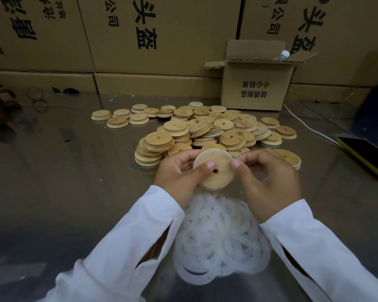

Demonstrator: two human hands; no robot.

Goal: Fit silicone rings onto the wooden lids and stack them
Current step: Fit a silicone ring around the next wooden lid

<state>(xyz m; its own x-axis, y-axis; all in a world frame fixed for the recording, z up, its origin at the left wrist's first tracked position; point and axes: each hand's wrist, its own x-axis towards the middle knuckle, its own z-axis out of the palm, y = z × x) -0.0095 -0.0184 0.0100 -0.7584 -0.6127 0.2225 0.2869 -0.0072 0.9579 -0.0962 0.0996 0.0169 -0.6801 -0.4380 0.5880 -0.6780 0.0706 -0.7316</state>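
Both my hands hold one round wooden lid [219, 173] with a small centre hole, tilted toward me above the table. My left hand [179, 173] grips its left edge, thumb on the face. My right hand [268, 179] pinches the right edge, where a translucent white silicone ring [224, 151] runs around the lid's rim. Under my wrists lies a heap of loose white silicone rings [220, 238]. Behind the held lid spreads a big pile of wooden lids [205, 129]. A lid with a white ring on it [289, 156] lies to the right.
The shiny metal table [79, 171] reflects the cartons. A small open cardboard box [255, 83] with a bottle in it stands at the back right. Large printed cartons [140, 35] wall off the back. A white cable [308, 125] and a yellow-edged dark object [362, 153] lie right.
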